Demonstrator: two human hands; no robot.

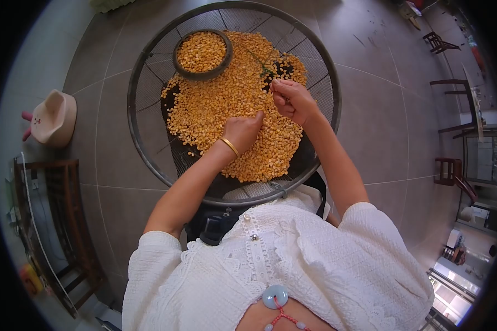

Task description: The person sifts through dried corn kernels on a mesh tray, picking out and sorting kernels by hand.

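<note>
Yellow corn kernels lie spread in a wide round mesh sieve with a dark rim. My left hand, with a gold bracelet at the wrist, rests low over the middle of the kernels. Its fingers are curled and the thumb points forward; whatever it pinches is hidden. Further right, my right hand is closed above the kernels near the sieve's right side, thumb against the bent fingers. What lies inside that grip I cannot make out. At the sieve's far left sits a dark round bowl filled with kernels.
The sieve is close against my body, above the grey tiled floor. To the left are a cream seat with pink parts and a dark wooden frame. Wooden chairs and a small stool stand at right.
</note>
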